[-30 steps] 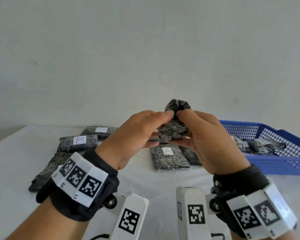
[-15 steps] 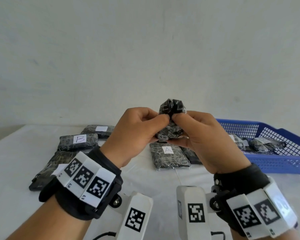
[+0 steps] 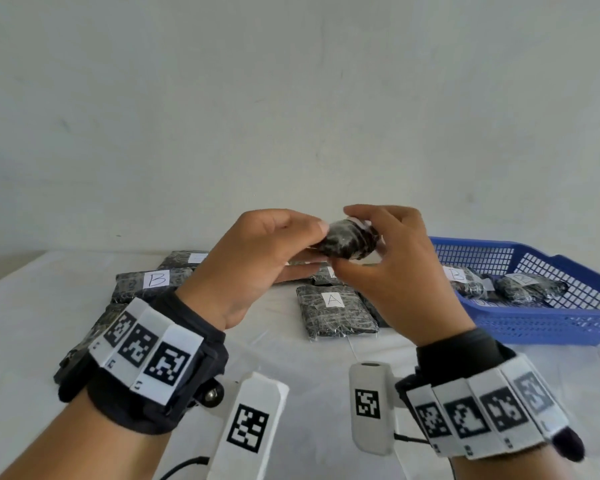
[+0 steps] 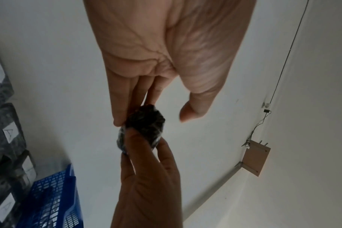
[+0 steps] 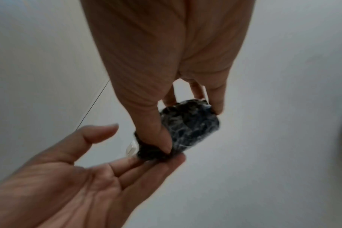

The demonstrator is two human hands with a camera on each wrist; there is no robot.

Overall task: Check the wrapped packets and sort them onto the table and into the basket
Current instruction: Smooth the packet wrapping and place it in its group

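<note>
Head view: the right hand [image 3: 392,268] pinches the dark wrapped packet [image 3: 349,242] between thumb and fingers at chest height, while the left hand [image 3: 257,261], fingers nearly straight, only supports it from below. Beyond lie labelled packets on the table [image 3: 32,306] and in the blue basket [image 3: 541,327]. A misread label, likely while it faces away, would missort the packet.

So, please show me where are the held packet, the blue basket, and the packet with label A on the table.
held packet [image 3: 349,243], head view, on its dark wrapped middle.
blue basket [image 3: 548,329], head view, on its front wall.
packet with label A [image 3: 336,320], head view, on the wrap below the label.
</note>
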